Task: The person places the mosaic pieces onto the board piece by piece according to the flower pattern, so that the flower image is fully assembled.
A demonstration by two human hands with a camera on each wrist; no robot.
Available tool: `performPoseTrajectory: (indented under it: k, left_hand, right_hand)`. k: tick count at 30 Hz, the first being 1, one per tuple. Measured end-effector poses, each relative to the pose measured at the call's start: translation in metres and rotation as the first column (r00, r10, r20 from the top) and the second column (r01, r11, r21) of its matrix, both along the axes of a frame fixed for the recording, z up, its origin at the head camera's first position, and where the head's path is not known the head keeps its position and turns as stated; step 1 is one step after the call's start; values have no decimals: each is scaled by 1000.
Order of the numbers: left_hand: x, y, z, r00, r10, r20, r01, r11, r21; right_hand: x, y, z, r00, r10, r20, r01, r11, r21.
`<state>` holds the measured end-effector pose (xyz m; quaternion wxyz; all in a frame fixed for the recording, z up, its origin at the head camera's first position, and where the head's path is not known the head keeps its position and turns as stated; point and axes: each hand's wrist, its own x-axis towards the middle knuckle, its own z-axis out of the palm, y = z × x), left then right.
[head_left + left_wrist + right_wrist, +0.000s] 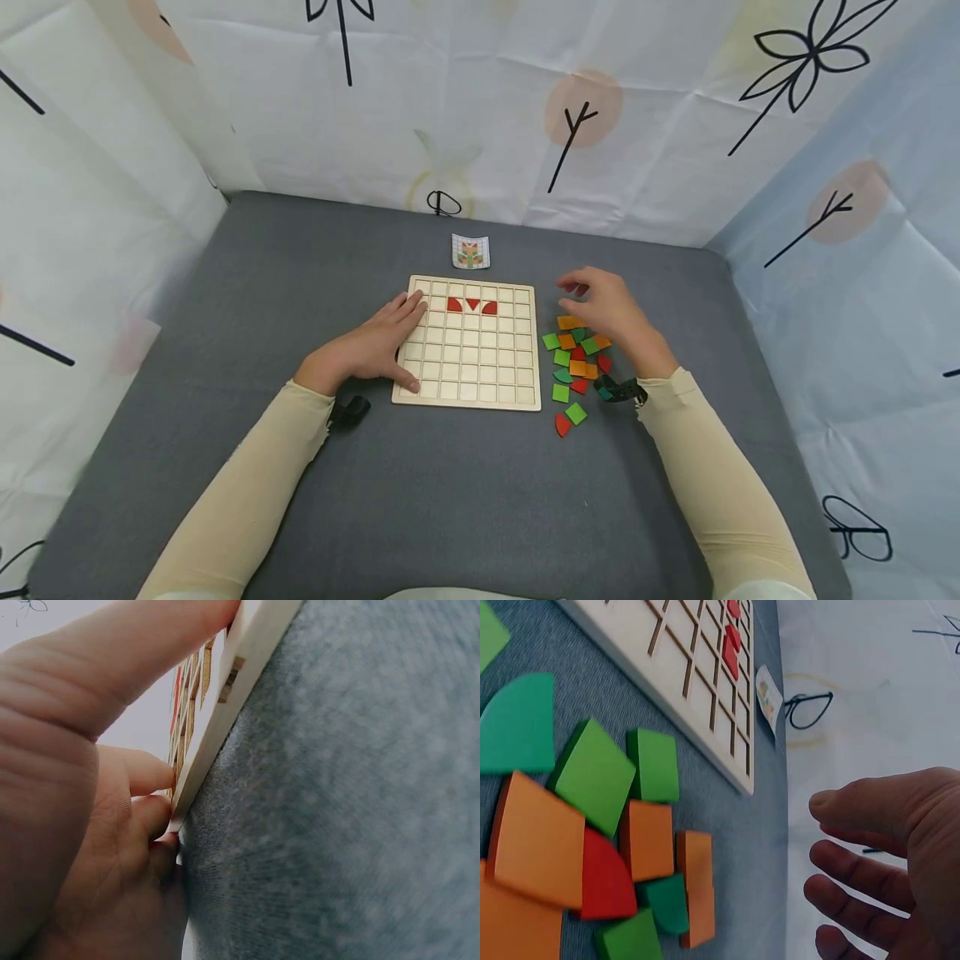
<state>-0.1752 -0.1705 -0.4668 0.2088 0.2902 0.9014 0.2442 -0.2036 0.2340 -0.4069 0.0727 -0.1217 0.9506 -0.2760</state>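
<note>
A pale wooden grid board (478, 360) lies on the grey table, with three red tiles (490, 308) in a row in its upper part: a triangle between two rounded pieces. Along the board's left side my left hand (366, 346) rests with spread fingers, the thumb near the lower corner. My right hand (606, 304) hovers over the far end of the loose tiles, fingers loosely bent; in the right wrist view a gap shows between its thumb (855, 801) and fingers, with nothing held. Green tiles (592, 776), orange tiles (649, 840) and red tiles lie beneath.
A small pattern card (470, 252) lies beyond the board's far edge. Loose tiles spread along the board's right side, with a red rounded tile (562, 425) nearest me. Patterned white curtains (480, 108) stand behind and beside the table (480, 492).
</note>
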Motion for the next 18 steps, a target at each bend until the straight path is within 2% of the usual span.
performPoseTrajectory:
  k: [9, 18]
  left_hand:
    - [0, 0, 0, 1000, 3, 0, -3, 1000, -5]
    - [0, 1, -1, 1000, 6, 4, -6, 1000, 4]
  right_hand:
    - [0, 21, -6, 999, 28, 26, -29, 998, 50]
    - [1, 29, -19, 995, 85, 45, -89, 991, 96]
